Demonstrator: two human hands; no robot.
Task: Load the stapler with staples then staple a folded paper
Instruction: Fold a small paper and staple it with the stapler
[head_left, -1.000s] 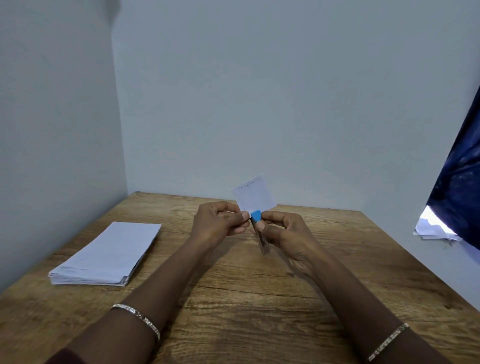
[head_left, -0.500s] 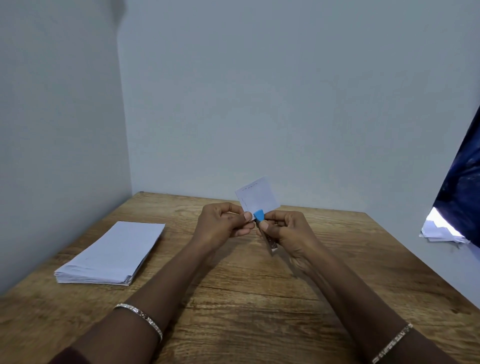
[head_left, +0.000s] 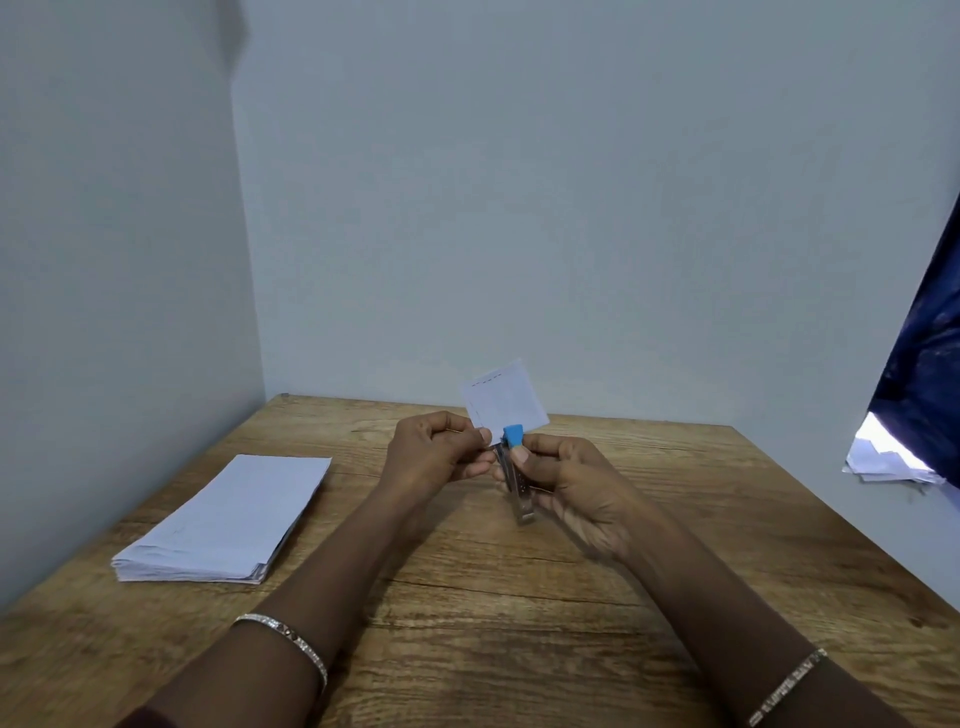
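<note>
Left hand (head_left: 434, 449) pinching folded paper (head_left: 505, 400) (upright), right hand (head_left: 563, 475) gripping stapler (head_left: 515, 470)

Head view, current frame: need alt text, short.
Two bare hands hold a small stapler against a folded paper above a wooden table: left hand pinches the paper, right hand grips the stapler. A stack of paper lies to the left.

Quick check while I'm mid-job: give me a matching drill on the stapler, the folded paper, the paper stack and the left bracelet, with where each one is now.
Things:
1. stapler
2. folded paper
3. paper stack
4. bracelet

Places:
A. lying on the table, left side
B. on the left wrist
C. pinched by the left hand, sticking up
D. gripped in the right hand

Pairs: 1-D, 2-C, 3-A, 4-B
</note>
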